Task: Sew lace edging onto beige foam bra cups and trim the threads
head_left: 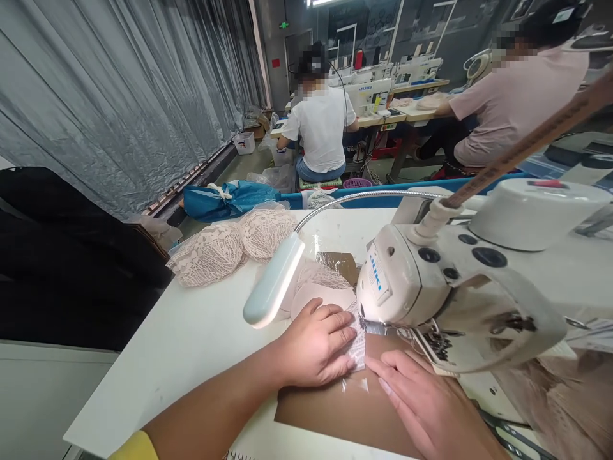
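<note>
My left hand (320,345) lies flat with its fingers spread over a pale pink lace bra cup (325,284), beside the needle area of a white sewing machine (397,281). The lace edge (357,345) shows between my two hands. My right hand (416,396) rests on the brown sheet (335,409), its fingers stretched out and the fingertips at the edge of the lace. The needle and presser foot are mostly hidden by the machine head.
A lamp (275,281) on a bendy metal neck hangs over the white table (158,358). More lace cups (211,255) lie at the far left edge. Scissors (507,431) and sheer brown fabric (560,396) are at right. Two people (318,128) sit at machines beyond.
</note>
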Action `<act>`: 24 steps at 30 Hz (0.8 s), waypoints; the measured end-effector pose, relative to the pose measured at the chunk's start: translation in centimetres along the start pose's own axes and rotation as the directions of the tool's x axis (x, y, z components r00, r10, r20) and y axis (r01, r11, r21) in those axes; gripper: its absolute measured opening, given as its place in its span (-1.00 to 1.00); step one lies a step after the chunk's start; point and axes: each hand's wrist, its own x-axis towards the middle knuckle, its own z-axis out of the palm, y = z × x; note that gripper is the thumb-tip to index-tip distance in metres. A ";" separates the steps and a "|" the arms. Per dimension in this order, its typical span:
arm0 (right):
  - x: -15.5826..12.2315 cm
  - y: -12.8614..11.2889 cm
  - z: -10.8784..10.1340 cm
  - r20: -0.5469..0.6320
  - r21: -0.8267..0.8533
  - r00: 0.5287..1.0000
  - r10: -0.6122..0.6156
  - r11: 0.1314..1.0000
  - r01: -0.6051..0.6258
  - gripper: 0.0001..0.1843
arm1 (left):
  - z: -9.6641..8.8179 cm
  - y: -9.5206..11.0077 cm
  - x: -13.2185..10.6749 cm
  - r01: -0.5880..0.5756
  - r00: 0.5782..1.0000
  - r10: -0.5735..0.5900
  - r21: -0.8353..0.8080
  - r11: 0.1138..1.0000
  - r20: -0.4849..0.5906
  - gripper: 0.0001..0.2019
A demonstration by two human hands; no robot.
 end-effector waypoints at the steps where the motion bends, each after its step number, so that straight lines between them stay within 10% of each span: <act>1: -0.1 0.1 0.1 0.009 0.013 1.000 -0.004 1.000 0.004 -0.62 | -0.1 -0.1 -0.2 -0.007 1.000 0.007 -0.020 1.000 -0.005 -0.64; 24: -0.1 -0.1 -0.6 -0.110 0.074 0.993 -0.035 0.996 0.043 -0.65 | -0.3 0.3 -0.4 0.095 0.989 -0.085 -0.079 0.992 0.118 -0.78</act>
